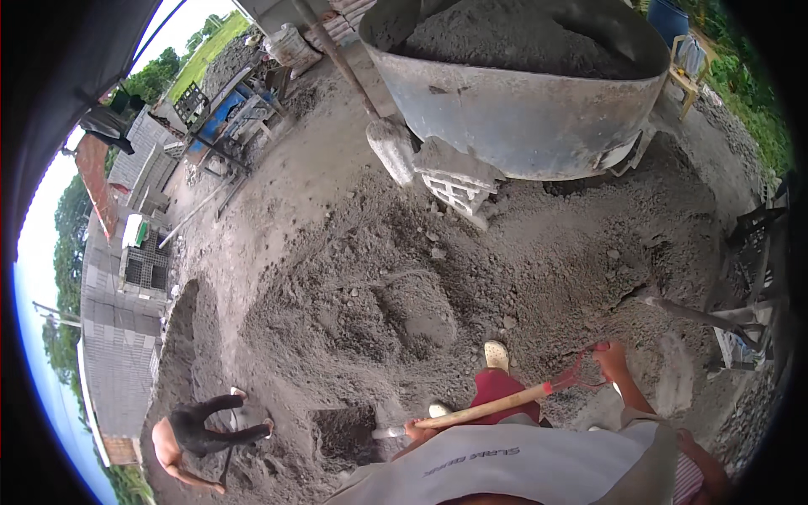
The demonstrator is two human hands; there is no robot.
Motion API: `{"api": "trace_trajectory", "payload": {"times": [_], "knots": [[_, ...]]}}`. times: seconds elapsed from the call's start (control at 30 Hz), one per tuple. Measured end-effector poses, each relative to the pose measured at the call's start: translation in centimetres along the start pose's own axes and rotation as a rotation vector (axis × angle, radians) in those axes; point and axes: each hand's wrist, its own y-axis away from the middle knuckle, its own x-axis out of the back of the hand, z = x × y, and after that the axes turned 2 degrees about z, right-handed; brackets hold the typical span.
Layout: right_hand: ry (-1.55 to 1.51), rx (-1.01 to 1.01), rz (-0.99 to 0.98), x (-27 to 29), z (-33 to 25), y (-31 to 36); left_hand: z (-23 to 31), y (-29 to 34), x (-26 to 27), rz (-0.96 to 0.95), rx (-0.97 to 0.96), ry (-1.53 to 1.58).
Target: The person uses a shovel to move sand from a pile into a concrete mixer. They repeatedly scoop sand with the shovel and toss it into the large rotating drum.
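While the shovel lay levelled across the body above the sand pile, the left hand wrapped its shaft for leverage, right hand fingers closed on the red grip.

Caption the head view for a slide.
Both hands, left and right, grip a wooden-shafted, red-handled shovel over grey sand beside a round metal mixing tub.

I see a pale wooden shovel with red grip over grey sand, beside a grey steel mixer tub.
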Motion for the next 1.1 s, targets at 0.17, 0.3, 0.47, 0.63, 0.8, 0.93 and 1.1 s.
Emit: {"api": "trace_trajectory", "payload": {"times": [0.17, 0.3, 0.47, 0.63, 0.8, 0.93, 1.1], "knots": [[-0.227, -0.101, 0.018, -1.2, 5.1, 0.8, 9.2, -2.2, -10.6, 0.014, 0.051, -0.253], [-0.71, -0.18, 0.015, -5.0, 0.4, -1.8, 15.2, 5.4, -38.3, -0.309, -0.234, -0.535], [-1.119, -0.451, -0.359, -8.6, -10.9, 1.9, 22.7, 6.0, -59.3, -0.719, -0.373, -0.545], [-1.521, -0.533, -0.983, -10.6, -18.5, 4.3, 17.2, 9.8, -68.7, -0.948, -0.549, -0.921], [-1.952, -0.955, -1.325, -13.7, -20.6, -0.5, 6.3, 17.4, -67.4, -0.894, -0.652, -0.904], [-1.872, -0.9, -1.467, -16.4, -21.7, 0.4, 8.6, 15.0, -67.3, -0.899, -0.68, -0.862], [-1.69, -0.718, -0.959, -19.5, -22.4, 2.1, 11.2, 13.2, -65.1, -0.963, -0.374, -0.807]]}}
